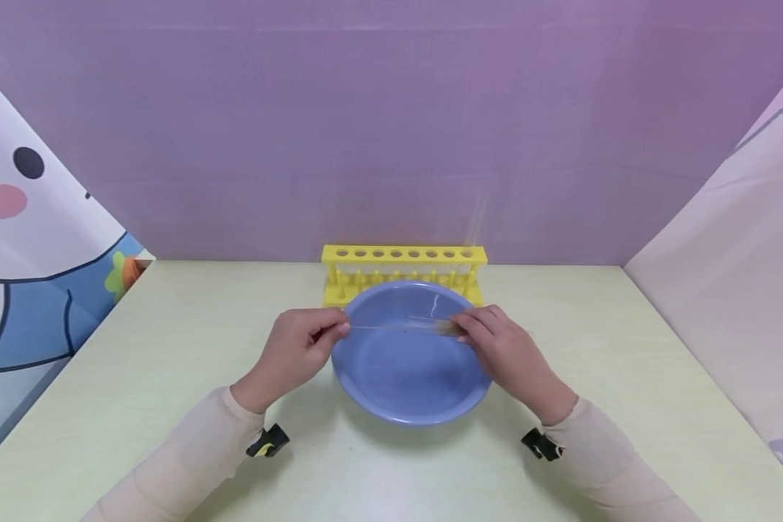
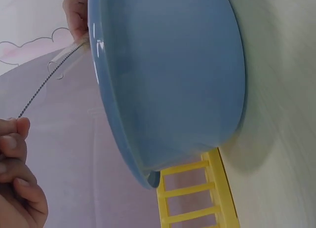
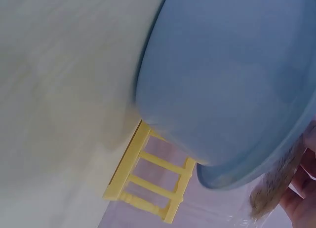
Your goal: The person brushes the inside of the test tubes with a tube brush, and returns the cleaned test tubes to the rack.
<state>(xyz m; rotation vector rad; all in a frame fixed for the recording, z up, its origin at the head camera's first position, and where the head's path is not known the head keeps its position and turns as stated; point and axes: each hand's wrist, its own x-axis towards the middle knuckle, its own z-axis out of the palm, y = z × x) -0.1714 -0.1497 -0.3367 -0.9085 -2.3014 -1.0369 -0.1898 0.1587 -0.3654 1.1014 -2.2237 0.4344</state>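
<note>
My left hand (image 1: 303,348) pinches the end of a thin twisted-wire handle of a test tube brush (image 2: 44,83), left of the blue basin (image 1: 411,370). The wire runs across above the basin into a clear glass test tube (image 1: 424,322). My right hand (image 1: 505,351) grips that tube over the basin's right side, its fingers curled round it. Tan brush bristles (image 3: 274,186) show at the right hand's fingers in the right wrist view, seemingly inside the tube. The tube's far end is hidden by the right hand.
Behind the basin stands a yellow test tube rack (image 1: 404,254). Another clear test tube (image 1: 475,221) rises from its right end. The pale table (image 1: 202,312) meets a purple backdrop (image 1: 391,130), with printed cloth panels on both sides.
</note>
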